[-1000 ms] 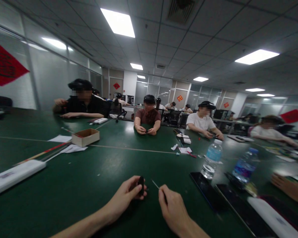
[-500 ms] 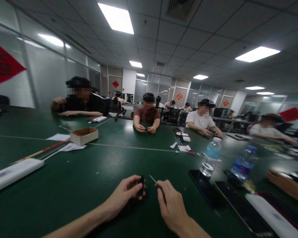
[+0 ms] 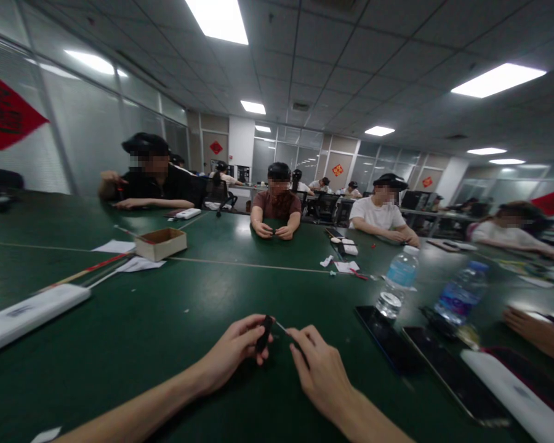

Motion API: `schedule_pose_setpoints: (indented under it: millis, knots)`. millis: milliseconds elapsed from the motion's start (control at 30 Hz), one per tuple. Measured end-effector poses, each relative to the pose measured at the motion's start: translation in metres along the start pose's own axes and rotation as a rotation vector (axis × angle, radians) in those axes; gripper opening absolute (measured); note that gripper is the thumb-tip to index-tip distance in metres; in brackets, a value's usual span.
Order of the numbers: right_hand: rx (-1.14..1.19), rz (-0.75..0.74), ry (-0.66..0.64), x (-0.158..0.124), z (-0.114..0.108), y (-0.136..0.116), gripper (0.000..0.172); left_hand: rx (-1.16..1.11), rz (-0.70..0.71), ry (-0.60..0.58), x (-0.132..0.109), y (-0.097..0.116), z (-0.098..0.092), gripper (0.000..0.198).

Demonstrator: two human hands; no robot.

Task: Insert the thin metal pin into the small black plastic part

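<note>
Between the thumb and fingers of my left hand (image 3: 244,341) is a small black block-like piece (image 3: 264,334), held upright and slightly tilted. My right hand (image 3: 317,368) is closed around a slim tool with a thin metal shaft (image 3: 281,327); its handle is hidden in the fingers. The shaft points left, its tip close to the upper end of the black piece. Whether the two touch I cannot tell. Both hands are above the green table (image 3: 203,369), near its front edge.
To the right are two phones (image 3: 388,338) (image 3: 452,372), a clear water bottle (image 3: 399,280), a blue-capped bottle (image 3: 461,294) and a white box (image 3: 512,391). A co-worker's hand (image 3: 535,332) rests beyond. A long white case (image 3: 37,314) and an open cardboard box (image 3: 161,246) lie left.
The black piece has tilted in my left hand, and the tool's tip has come nearer to it. The view has shifted a little.
</note>
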State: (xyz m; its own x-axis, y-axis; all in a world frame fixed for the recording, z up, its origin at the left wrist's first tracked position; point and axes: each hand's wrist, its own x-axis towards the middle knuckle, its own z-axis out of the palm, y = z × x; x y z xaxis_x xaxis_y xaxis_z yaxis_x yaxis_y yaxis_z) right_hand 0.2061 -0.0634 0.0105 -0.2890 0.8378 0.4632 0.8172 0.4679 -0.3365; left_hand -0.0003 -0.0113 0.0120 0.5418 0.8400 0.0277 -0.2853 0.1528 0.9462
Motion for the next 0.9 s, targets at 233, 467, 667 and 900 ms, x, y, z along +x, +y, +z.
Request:
schedule_pose_setpoints:
  millis: [233,467,667,900]
  knots:
    - [-0.058,-0.027,0.009,0.0010,-0.0015,-0.0015,0.031,-0.018,0.016,0.022,0.0008,-0.0010,0.0003,0.033]
    - [-0.041,-0.048,0.008,0.0002,0.0008,0.0005,0.033,0.013,0.020,0.011,0.0001,0.0008,0.0024,0.032]
    - [-0.023,-0.041,-0.011,0.0003,0.0004,0.0014,0.036,0.054,0.041,0.015,0.0010,-0.0010,0.0025,0.036]
    - [0.005,-0.064,-0.011,0.0003,-0.0022,0.0005,0.031,0.116,0.042,0.025,-0.0005,-0.0004,0.0044,0.043]
